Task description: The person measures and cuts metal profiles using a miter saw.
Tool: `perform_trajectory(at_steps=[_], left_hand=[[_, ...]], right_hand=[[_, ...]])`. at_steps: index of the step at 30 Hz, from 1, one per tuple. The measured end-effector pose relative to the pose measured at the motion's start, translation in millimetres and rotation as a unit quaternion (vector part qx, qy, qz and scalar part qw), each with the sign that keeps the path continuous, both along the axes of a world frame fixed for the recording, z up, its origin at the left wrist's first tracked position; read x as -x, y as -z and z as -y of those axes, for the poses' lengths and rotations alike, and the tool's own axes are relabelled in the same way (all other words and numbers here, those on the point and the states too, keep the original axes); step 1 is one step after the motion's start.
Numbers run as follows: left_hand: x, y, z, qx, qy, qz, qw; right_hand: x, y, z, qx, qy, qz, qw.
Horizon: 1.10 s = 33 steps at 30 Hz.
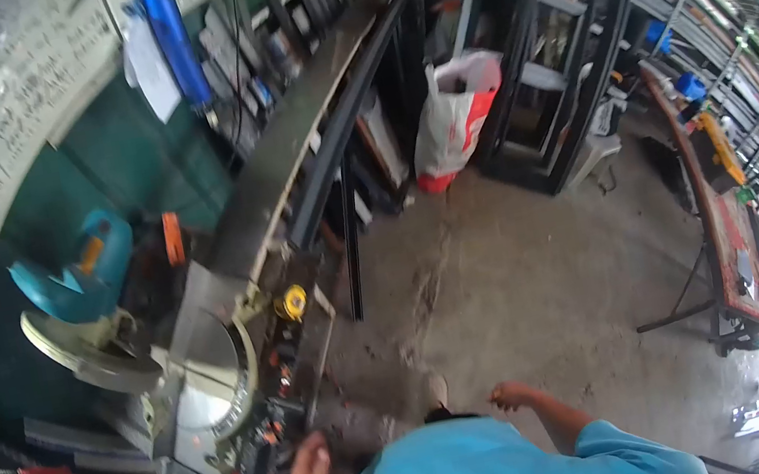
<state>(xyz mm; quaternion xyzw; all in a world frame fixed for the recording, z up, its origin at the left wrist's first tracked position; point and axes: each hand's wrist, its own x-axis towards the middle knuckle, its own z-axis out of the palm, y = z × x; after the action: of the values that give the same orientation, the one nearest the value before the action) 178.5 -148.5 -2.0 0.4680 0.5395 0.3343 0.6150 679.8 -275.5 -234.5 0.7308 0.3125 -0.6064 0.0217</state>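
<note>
My left hand (310,472) is raised beside the saw bench, its fingers blurred and close together; nothing can be made out in it. To the right of my blue shirt, my right hand (507,397) hangs over the concrete floor with its fingers curled in, and what they hold, if anything, is too small to tell. A mitre saw with a teal body (87,278) and a round metal base (208,384) stands at the left. On the bench edge sits a yellow tape measure (292,303), above a cluster of small tools (268,439).
A long metal-topped bench (281,138) runs away from the saw. Beyond it stand a white and red bag (461,121) and dark frames (554,74). A red table (731,246) with a yellow object (719,147) is at the right. A whiteboard (20,97) hangs upper left.
</note>
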Motion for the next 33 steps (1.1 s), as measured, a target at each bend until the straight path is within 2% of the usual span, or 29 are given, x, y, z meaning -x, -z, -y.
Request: perform_trajectory(at_steps=[1,2,3,4,6,8,10,11,13,14,16,17,19,20,21,22,23,25,26,27,28,29,31,32,33], left_hand=[[-36,-55,-24,-0.011,0.007,0.011,1.0],[-72,-95,-41,-0.044,0.015,0.135,0.99],[-101,-120,-54,-0.094,0.079,0.235,0.964],[-130,-138,-64,-0.142,0.143,0.333,0.921],[-185,-167,-76,-0.202,0.267,0.456,0.825],[-240,-200,-85,-0.217,0.337,0.539,0.741],[-283,-233,-88,-0.171,0.333,0.6,0.707],[-293,-242,-93,-0.165,0.328,0.597,0.714],[-313,-250,-109,-0.081,0.396,0.639,0.654],[-338,-245,-112,-0.078,0.391,0.637,0.659],[-397,-235,-122,-0.263,0.217,0.745,0.573],[-404,-232,-142,-0.267,0.214,0.744,0.574],[-414,-230,-189,-0.258,0.283,0.729,0.567],[-431,-240,-191,-0.281,0.155,0.717,0.618],[-424,-219,-195,-0.276,0.147,0.718,0.622],[-410,-180,-206,-0.186,0.205,0.679,0.68],[-401,-161,-224,-0.091,0.256,0.631,0.727],[-422,-187,-365,-0.26,0.399,0.494,0.728],[-395,-193,-392,-0.241,0.376,0.206,0.871],[-396,-179,-410,-0.369,0.255,-0.022,0.893],[-389,-157,-429,-0.382,0.195,-0.183,0.884],[-377,-132,-446,-0.383,0.127,-0.34,0.85],[-340,-82,-468,-0.286,0.084,-0.467,0.832],[-324,-63,-472,-0.236,0.071,-0.499,0.831],[-313,-48,-476,-0.188,0.058,-0.528,0.826]], right_hand=[[-16,-3,-13,0.011,0.014,-0.009,1.0],[-24,-19,-17,-0.013,0.064,0.012,0.998],[-36,-30,-31,-0.05,0.115,0.039,0.991],[-59,-17,-36,-0.077,0.123,0.005,0.989],[-90,-11,-41,-0.095,0.136,-0.036,0.985],[-111,-25,-50,-0.112,0.181,0.021,0.977],[-122,-28,-53,-0.103,0.216,0.01,0.971],[-126,-29,-54,-0.102,0.251,0.007,0.962],[-127,-38,-63,-0.095,0.251,0.02,0.963],[-124,-42,-65,-0.084,0.261,0.016,0.961],[-124,-38,-74,-0.057,0.267,0.003,0.962],[-127,-34,-82,-0.057,0.262,0.003,0.964],[-129,-33,-109,-0.006,0.267,-0.025,0.963],[-133,-31,-125,-0.014,0.241,-0.026,0.97],[-134,-32,-139,-0.004,0.239,-0.025,0.971],[-142,-29,-169,-0.015,0.21,-0.021,0.977],[-150,-30,-192,-0.022,0.179,-0.016,0.983],[-170,-15,-236,-0.028,0.2,-0.008,0.979],[-181,-17,-260,-0.058,0.16,-0.011,0.985],[-191,-21,-286,-0.089,0.119,-0.014,0.989],[-200,-37,-324,-0.083,0.077,0.027,0.993],[-209,-45,-363,-0.093,0.072,0.028,0.993],[-226,-59,-431,-0.202,0.016,0.051,0.978],[-234,-60,-462,-0.215,0.016,0.055,0.975],[-245,-55,-496,-0.307,0.002,0.062,0.95]])
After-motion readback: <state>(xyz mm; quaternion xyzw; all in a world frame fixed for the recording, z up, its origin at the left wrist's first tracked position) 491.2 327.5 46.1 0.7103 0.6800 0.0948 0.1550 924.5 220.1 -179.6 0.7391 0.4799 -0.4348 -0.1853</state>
